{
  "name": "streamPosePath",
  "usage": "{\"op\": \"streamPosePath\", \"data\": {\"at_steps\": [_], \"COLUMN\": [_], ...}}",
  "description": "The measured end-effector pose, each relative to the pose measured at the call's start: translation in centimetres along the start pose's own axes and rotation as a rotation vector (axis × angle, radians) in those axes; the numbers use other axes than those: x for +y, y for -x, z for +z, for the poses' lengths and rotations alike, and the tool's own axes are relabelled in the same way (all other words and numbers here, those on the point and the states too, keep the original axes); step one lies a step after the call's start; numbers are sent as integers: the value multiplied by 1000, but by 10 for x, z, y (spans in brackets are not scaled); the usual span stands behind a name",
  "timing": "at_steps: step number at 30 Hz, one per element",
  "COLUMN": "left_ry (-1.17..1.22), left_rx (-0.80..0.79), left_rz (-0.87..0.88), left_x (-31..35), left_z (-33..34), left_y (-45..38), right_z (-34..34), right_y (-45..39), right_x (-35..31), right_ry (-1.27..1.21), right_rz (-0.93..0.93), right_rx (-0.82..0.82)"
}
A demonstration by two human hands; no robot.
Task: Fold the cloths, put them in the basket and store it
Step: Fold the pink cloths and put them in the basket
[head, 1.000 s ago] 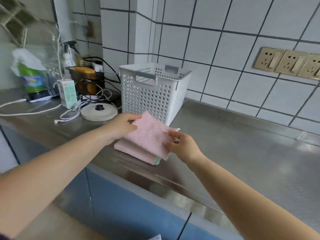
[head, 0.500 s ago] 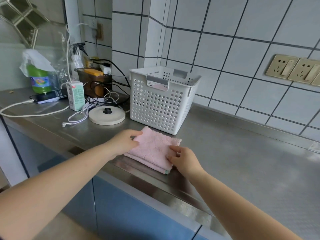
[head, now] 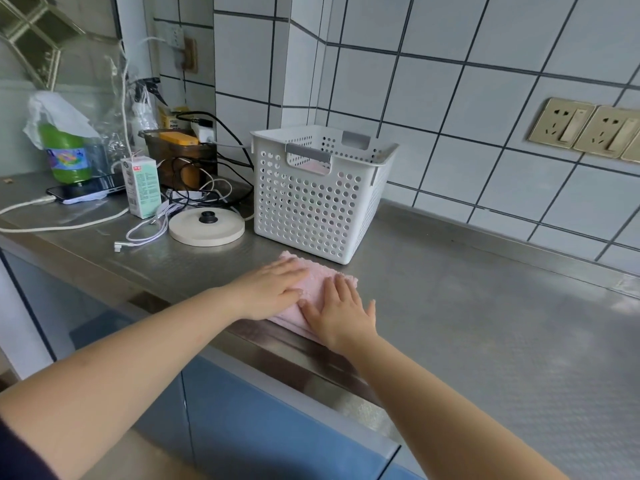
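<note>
Both hands lie flat with fingers straight, pressing the folded pink cloth (head: pixel 317 284): left hand (head: pixel 273 289) on its left part, right hand (head: pixel 341 311) on its right. Steel table (head: pixel 467 306) carries everything. White basket (head: pixel 318 192) stands just behind the cloth; something pink shows inside. Round lid (head: pixel 206 226) lies left of the basket.

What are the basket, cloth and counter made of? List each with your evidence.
Basket: likely moulded plastic, matte white, with evenly punched holes.
Cloth: soft pink terry or microfibre, judging by its fuzzy nap.
Counter: apparently stainless steel, grey with a dull sheen and fine embossed texture.
</note>
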State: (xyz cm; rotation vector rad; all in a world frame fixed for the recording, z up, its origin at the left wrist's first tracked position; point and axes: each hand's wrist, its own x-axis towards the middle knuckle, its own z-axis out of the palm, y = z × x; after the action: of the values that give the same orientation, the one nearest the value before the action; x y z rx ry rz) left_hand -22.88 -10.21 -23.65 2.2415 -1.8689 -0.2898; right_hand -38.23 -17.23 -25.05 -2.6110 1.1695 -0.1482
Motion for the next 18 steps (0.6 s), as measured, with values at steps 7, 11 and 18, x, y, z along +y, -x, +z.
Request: {"op": "streamPosePath", "data": {"at_steps": [7,11,18], "left_ry": [107,186,557], "left_rx": [-49,-22,267], "left_rz": [-174,-222,-216], "left_x": [-6,-13,14], "left_z": [-11,-8,-15], "left_y": [8,11,9], "right_z": [-19,-23,-28], "right_y": [9,22,29], "right_x": [16,27,21], "right_ry": [-88,-86,-472], "right_rz": [103,18,10], "right_rx": [-58,-34,88]}}
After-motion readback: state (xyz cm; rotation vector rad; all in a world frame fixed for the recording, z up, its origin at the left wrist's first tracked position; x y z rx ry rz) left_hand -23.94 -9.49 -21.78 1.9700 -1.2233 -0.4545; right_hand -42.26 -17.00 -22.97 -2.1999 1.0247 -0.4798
